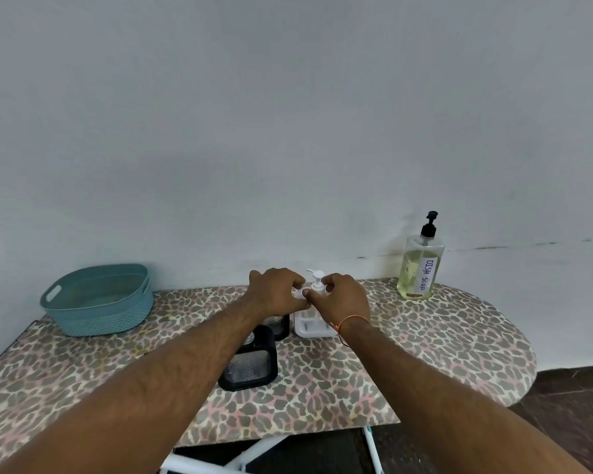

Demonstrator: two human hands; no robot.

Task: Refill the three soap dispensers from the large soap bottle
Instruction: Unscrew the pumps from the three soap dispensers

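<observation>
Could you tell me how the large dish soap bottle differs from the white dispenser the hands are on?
The large dish soap bottle is clear, holds yellowish liquid and has a black pump; the white dispenser is opaque white with a white pump. The bottle stands untouched near the wall; the dispenser's pump is gripped by the left hand and right hand. Both stand upright.

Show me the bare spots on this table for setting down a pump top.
Free: the stretch between the white dispenser and the dish soap bottle, and the near left between the teal basket and black dispenser. Crowded: the centre, under both hands.

Clear glossy plastic soap bottle (pixel 421 268), ribbed matt plastic basket (pixel 98 302), patterned cloth table cover (pixel 425 354)
</observation>
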